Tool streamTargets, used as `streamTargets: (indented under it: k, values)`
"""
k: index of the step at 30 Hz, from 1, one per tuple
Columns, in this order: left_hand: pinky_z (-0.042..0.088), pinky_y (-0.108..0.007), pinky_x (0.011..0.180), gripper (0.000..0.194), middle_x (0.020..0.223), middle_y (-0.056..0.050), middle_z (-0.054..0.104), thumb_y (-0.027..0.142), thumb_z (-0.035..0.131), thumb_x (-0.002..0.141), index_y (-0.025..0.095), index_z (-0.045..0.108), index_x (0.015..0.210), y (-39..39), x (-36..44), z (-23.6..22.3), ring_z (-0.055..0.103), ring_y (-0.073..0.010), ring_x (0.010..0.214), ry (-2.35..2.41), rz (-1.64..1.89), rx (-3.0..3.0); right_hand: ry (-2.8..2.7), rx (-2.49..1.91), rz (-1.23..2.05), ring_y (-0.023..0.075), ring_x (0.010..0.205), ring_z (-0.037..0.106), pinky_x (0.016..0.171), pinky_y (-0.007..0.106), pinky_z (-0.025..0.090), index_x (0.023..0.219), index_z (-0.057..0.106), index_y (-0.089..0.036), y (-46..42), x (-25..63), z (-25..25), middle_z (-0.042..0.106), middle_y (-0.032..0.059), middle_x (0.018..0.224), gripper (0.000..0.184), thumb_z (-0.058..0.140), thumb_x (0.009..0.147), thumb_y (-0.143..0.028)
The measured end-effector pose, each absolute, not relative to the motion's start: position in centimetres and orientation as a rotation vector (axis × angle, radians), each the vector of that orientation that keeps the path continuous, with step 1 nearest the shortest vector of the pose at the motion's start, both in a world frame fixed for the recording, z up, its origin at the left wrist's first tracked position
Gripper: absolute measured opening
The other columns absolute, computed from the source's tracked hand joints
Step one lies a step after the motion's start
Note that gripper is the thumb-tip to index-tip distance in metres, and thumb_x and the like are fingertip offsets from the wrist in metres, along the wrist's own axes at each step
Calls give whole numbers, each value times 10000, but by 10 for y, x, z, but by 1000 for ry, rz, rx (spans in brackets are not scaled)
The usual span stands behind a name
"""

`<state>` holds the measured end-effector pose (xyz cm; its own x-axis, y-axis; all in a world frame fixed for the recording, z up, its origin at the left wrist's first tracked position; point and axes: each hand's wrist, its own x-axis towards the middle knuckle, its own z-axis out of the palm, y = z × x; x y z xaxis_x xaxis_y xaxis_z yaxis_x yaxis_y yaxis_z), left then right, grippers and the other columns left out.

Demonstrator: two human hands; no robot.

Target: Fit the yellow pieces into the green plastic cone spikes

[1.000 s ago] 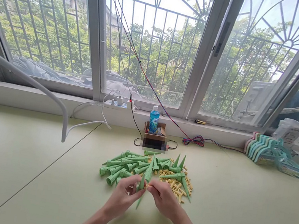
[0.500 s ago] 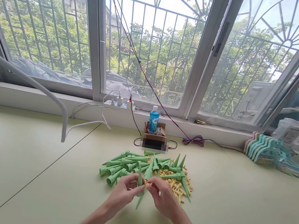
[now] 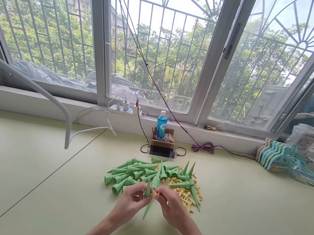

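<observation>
Closed round a green plastic watering spike (image 3: 148, 187), my left hand (image 3: 129, 203) keeps the pointed end up. The fingertips of my right hand (image 3: 171, 205) pinch a small yellow plastic valve (image 3: 153, 193) against the spike's side. Whether the valve sits in a hole there is hidden by the fingers. Just beyond both hands lies a heap of green spikes (image 3: 125, 174), some with their open round ends toward me. A pile of yellow valves (image 3: 187, 197) spreads to the right of the heap. Another spike's tip (image 3: 145, 212) pokes out below the hands.
Behind the heap, a blue bottle (image 3: 161, 125) stands in a small cardboard box (image 3: 169, 136). A coiled cable (image 3: 205, 146) and several hangers (image 3: 279, 157) lie to the right. A white bent tube (image 3: 67, 118) reaches in from the left over the table (image 3: 30, 160).
The spike in my left hand has tilted or sunk a little, so less of its tip shows above the fingers. My right hand stays nearly in place.
</observation>
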<state>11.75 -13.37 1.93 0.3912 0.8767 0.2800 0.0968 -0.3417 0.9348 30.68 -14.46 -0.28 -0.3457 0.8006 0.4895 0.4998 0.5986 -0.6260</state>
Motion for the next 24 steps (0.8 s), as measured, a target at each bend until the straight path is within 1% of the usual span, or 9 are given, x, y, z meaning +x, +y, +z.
streamTargets:
  k: [4, 10, 16, 19, 24]
  values:
    - [322, -195, 512, 226, 752, -18, 552, 384, 643, 846, 167, 694, 815, -136, 117, 21, 359, -101, 584, 900, 1068, 1816, -2026, -1016, 477, 129, 609, 412, 582, 237, 321, 842, 573, -188, -145, 307, -2, 493, -14, 678, 282, 392, 1015, -316]
    - [329, -200, 502, 236, 878, -55, 618, 384, 622, 865, 178, 711, 792, -138, 116, 22, 402, -106, 582, 900, 1075, 1871, -2031, -996, 454, 128, 605, 411, 576, 244, 325, 869, 580, -185, -144, 307, -2, 505, -8, 680, 283, 380, 1024, -312]
    - [348, -199, 510, 168, 891, -51, 630, 303, 601, 887, 203, 732, 858, -138, 117, 21, 421, -98, 570, 899, 1099, 1960, -2027, -1007, 482, 131, 610, 417, 578, 239, 321, 843, 560, -190, -144, 308, -3, 503, -9, 687, 280, 381, 1020, -312]
    - [362, -199, 514, 164, 898, -51, 639, 284, 596, 888, 217, 746, 902, -138, 117, 21, 434, -98, 568, 899, 1103, 1989, -2027, -1003, 488, 131, 610, 421, 581, 236, 315, 830, 549, -193, -143, 308, -3, 500, -12, 687, 277, 382, 1018, -308]
    - [376, -197, 517, 163, 902, -51, 644, 265, 591, 891, 224, 746, 922, -138, 116, 19, 446, -99, 574, 892, 1111, 2016, -2028, -1004, 503, 133, 617, 422, 587, 236, 310, 823, 538, -195, -143, 308, -3, 497, -13, 691, 261, 391, 1014, -294]
